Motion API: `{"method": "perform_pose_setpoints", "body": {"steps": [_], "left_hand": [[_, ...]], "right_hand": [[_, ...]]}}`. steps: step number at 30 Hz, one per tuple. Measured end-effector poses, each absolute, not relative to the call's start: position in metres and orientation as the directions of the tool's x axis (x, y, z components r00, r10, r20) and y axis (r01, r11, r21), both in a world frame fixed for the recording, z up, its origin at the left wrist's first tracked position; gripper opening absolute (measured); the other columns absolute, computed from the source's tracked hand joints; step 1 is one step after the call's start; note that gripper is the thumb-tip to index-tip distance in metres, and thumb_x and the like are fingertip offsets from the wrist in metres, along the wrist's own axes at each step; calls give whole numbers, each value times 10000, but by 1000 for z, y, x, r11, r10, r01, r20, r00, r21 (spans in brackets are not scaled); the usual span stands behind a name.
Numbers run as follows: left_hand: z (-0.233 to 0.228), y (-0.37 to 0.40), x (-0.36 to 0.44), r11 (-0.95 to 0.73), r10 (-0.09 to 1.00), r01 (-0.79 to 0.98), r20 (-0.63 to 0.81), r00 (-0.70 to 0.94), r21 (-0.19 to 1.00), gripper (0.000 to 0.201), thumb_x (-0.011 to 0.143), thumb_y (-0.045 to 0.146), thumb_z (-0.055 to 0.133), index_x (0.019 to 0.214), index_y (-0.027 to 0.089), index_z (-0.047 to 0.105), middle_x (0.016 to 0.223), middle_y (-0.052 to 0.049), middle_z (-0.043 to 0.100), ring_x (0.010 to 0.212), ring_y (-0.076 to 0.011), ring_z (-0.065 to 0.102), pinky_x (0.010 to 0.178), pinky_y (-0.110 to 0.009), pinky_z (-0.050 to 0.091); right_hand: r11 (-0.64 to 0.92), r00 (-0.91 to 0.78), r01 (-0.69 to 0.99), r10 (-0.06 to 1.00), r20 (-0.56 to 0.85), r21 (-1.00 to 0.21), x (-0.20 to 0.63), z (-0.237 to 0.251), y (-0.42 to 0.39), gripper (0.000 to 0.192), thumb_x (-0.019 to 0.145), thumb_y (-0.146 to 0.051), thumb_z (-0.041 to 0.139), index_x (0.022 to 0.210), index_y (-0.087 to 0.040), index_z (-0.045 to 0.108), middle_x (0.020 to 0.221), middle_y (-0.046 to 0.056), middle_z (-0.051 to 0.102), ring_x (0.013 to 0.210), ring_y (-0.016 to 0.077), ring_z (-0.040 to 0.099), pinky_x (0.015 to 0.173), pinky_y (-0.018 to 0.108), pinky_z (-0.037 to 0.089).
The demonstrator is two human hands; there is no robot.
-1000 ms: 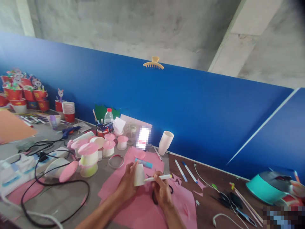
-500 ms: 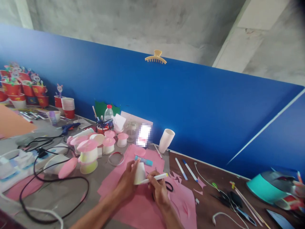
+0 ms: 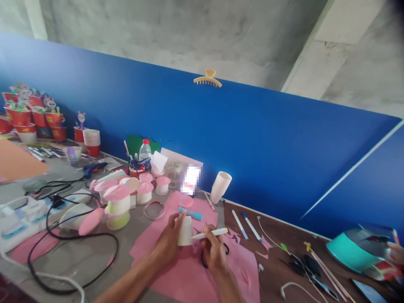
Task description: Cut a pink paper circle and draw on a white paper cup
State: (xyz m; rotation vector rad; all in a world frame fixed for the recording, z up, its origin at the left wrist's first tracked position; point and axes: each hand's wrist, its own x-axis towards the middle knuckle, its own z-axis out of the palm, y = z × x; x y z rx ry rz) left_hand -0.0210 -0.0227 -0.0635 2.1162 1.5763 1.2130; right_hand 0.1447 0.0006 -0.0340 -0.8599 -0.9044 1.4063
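Observation:
A small white paper cup is gripped in my left hand, fingers wrapped round its left side. My right hand pinches a white marker with a yellow end. The marker's left tip points at the cup's lower right side, very close to it; whether it touches I cannot tell. Beneath both hands lie sheets of pink paper. Scissors with black handles lie partly hidden under my right hand. Just behind the cup rests a blue glue stick.
Left stand cups with pink paper tops, a black cable and a power strip. A tall white cup and a bright blurred screen stand behind. Two markers and a teal object are at right.
The marker in my right hand has shifted slightly right, and its tip has slid along the cup's lower edge toward the right. The cup has turned a little more upright in my left hand.

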Motion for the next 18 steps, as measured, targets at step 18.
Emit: {"method": "perform_pose_setpoints", "body": {"steps": [18], "left_hand": [[-68, -21, -23, -407, 875, 657, 477, 81, 635, 823, 819, 181, 548, 1549, 315, 193, 1419, -132, 444, 1090, -299, 649, 865, -420, 594]], "right_hand": [[-29, -111, -440, 994, 23, -897, 148, -37, 4, 399, 622, -453, 836, 550, -219, 521, 463, -79, 407, 437, 80, 309, 448, 236, 256]]}}
